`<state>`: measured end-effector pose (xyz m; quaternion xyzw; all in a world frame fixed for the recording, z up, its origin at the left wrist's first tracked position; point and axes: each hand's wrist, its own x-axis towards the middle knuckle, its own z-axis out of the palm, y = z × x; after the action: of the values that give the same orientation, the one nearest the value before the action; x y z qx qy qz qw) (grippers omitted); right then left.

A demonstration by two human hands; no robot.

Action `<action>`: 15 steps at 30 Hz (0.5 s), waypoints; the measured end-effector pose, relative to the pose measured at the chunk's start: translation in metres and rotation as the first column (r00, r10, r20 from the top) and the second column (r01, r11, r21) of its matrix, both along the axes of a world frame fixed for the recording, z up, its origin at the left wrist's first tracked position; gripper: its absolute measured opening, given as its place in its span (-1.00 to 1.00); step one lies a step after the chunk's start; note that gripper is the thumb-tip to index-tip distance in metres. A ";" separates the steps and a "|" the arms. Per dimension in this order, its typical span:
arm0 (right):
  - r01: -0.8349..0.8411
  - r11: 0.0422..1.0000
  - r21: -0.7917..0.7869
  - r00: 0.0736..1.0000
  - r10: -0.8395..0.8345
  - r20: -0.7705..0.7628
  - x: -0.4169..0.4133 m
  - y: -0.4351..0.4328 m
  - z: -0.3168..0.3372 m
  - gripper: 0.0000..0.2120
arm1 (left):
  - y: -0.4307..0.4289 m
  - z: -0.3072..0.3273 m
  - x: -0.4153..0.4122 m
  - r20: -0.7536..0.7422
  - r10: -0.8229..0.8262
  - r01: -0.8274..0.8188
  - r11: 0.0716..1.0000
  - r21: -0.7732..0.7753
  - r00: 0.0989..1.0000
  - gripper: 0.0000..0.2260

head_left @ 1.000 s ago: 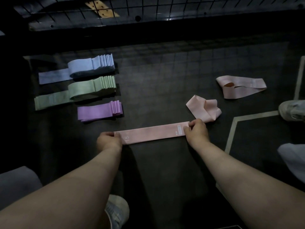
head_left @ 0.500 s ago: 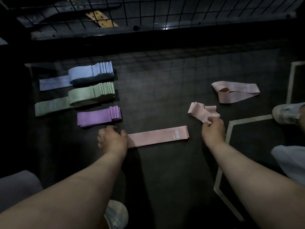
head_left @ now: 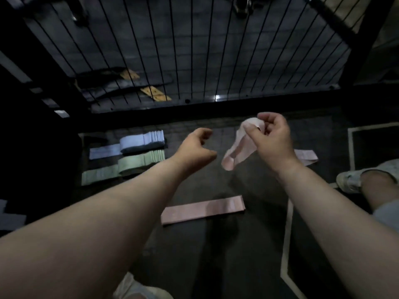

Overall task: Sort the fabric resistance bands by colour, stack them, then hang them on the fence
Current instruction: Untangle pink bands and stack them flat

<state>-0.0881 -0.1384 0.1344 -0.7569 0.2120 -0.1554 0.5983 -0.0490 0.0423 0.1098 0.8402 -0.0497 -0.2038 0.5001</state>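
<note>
My right hand [head_left: 271, 139] is raised above the floor and pinches a crumpled pink band [head_left: 238, 151] that dangles from its fingers. Just left of that band hovers my left hand [head_left: 196, 151], fingers loosely curled, holding nothing. A flattened pink band [head_left: 204, 209] lies on the dark floor below, between my forearms. On the left sit a blue stack [head_left: 141, 142] and a green stack [head_left: 140, 161]; my left arm hides the purple stack. Another pink band [head_left: 306, 156] peeks out behind my right wrist. The wire fence [head_left: 194, 50] stands beyond.
A white-lined dark panel [head_left: 288, 234] runs along the floor on the right. A second person's shoe [head_left: 348, 180] and bare knee are at the right edge. My own shoe [head_left: 138, 288] shows at the bottom. Wooden pieces [head_left: 155, 93] lie behind the fence.
My right hand lifted the crumpled pink band off the floor. My left hand let go of the flat pink band and rose toward it. The camera tilted up, showing more fence.
</note>
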 end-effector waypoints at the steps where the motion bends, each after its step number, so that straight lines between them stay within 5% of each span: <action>1: -0.059 0.998 0.020 0.998 0.059 0.028 0.000 0.006 0.020 -0.62 | 0.003 0.020 0.000 0.028 -0.066 0.067 0.997 -0.037 0.997 -0.37; 5: -0.310 0.947 0.086 0.939 0.291 0.183 -0.015 0.038 0.109 -0.68 | 0.027 0.095 -0.004 0.119 -0.241 0.253 0.963 -0.096 0.963 -0.24; 10: -0.422 0.902 -0.094 0.861 0.431 0.269 -0.036 0.061 0.176 -0.48 | 0.065 0.161 -0.016 0.127 -0.214 0.216 0.976 -0.009 0.969 -0.72; 15: -0.488 0.806 -0.336 0.817 0.557 0.148 -0.056 0.058 0.192 -0.33 | 0.103 0.194 -0.031 0.277 -0.074 0.067 0.997 0.034 0.958 -0.81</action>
<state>-0.1443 -0.0799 0.3262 -0.8389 -0.1041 -0.1018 0.5245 -0.0796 0.1456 0.3038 0.8643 -0.1466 -0.1021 0.4703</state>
